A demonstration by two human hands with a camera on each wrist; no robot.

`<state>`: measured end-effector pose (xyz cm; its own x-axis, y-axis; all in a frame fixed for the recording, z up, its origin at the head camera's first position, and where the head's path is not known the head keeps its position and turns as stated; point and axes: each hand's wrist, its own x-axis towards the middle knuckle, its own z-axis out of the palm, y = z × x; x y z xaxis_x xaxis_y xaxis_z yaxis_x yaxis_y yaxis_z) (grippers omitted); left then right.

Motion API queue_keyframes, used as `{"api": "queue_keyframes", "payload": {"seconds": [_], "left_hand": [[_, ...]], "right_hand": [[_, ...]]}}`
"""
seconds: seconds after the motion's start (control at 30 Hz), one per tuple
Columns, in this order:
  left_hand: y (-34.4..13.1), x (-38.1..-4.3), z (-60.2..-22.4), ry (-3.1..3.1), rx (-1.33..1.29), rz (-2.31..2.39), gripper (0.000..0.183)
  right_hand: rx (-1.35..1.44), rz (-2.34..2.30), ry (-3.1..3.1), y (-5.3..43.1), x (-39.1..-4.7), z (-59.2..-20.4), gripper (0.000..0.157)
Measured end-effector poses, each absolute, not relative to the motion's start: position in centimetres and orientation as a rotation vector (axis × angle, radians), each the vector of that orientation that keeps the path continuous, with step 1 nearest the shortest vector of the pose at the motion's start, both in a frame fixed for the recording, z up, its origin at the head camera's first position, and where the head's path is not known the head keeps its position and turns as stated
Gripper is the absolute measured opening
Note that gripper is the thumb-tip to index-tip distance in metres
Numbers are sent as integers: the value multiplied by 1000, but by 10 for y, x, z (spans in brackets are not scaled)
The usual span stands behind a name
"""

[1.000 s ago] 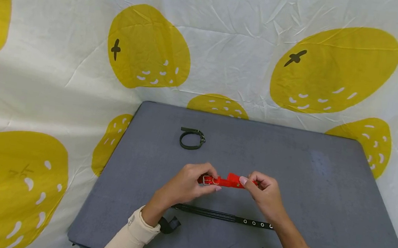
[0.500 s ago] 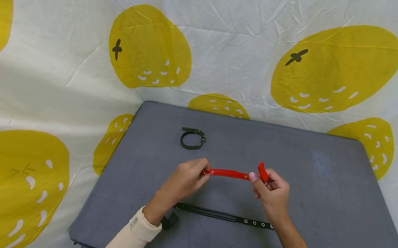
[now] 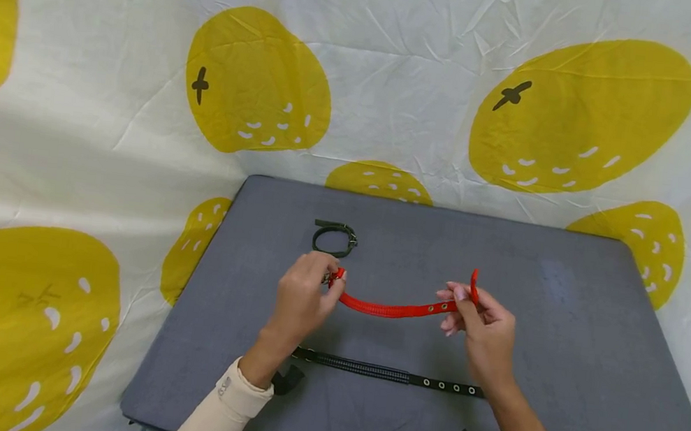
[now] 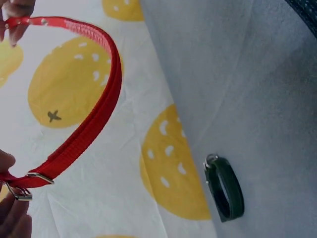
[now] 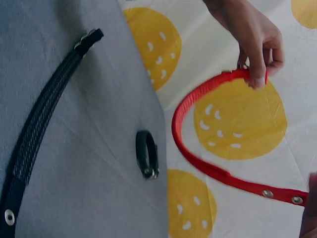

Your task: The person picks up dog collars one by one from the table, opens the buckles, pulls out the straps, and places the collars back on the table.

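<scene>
Spread wider, left hand (image 3: 301, 295) and right hand (image 3: 488, 325) pinch the unfastened red collar (image 3: 389, 311); black collar (image 3: 367, 369) unlooped, green collar (image 4: 233, 186) looped.

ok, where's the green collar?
In the head view, the green collar lies on the grey surface, left of centre toward its far edge, just beyond the left hand.

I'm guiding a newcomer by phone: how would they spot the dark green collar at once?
On the grey table, look at the far half, left of centre. The dark green collar lies there, beyond the red strap held up by the left hand and right hand. Unlike that strap and the black strap on the near half, it is closed into a small loop.
</scene>
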<state>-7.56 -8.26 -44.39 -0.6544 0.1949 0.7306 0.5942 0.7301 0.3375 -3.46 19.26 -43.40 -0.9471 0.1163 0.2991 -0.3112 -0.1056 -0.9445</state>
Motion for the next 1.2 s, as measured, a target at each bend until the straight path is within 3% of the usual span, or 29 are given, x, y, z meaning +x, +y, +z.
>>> {"api": "queue_keyframes", "payload": {"seconds": [0.17,0.43,0.7,1.2], "left_hand": [[-96,-76,-443,-2312,-437,-759,18],[-119,-76,-445,-2418,-293,-955,13],[-143,-81,-460,-2578,-201,-1213,10],[-159,-93,-504,-2864,-32,-1340,8]], "right_hand": [[161,1974,-2116,204,-36,-432,24],[31,1367,-2485,226,-37,-440,21],[26,1428,-2500,250,-35,-456,18],[-211,1469,-2750,287,-34,-488,30]]}}
